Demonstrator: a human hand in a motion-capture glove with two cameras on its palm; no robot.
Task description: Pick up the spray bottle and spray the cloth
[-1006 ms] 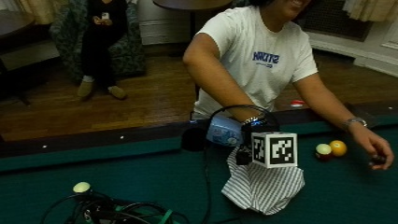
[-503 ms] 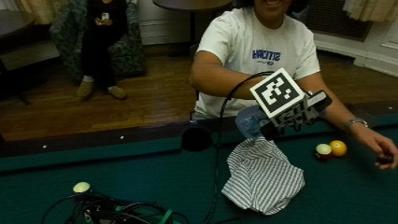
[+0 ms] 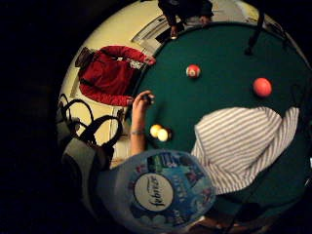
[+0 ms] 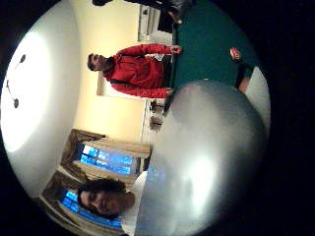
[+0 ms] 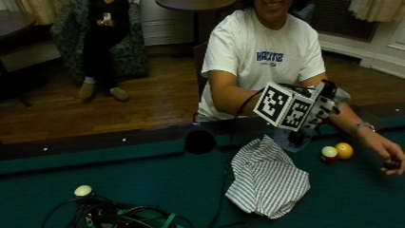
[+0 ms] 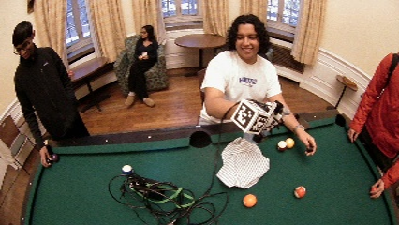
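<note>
I see the black-gloved right hand (image 5: 311,118) raised above the green felt table (image 5: 126,185), fingers curled round a translucent plastic spray bottle with blue label (image 3: 158,192), over the crumpled white-and-grey striped cloth (image 5: 265,178)

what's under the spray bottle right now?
The striped cloth lies on the green table, below the spray bottle held in the gloved right hand. Whatever lies beneath the cloth is covered.

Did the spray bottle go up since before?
Yes. The spray bottle was low by the table's rail before; the gloved right hand now holds it higher, above the striped cloth.
</note>
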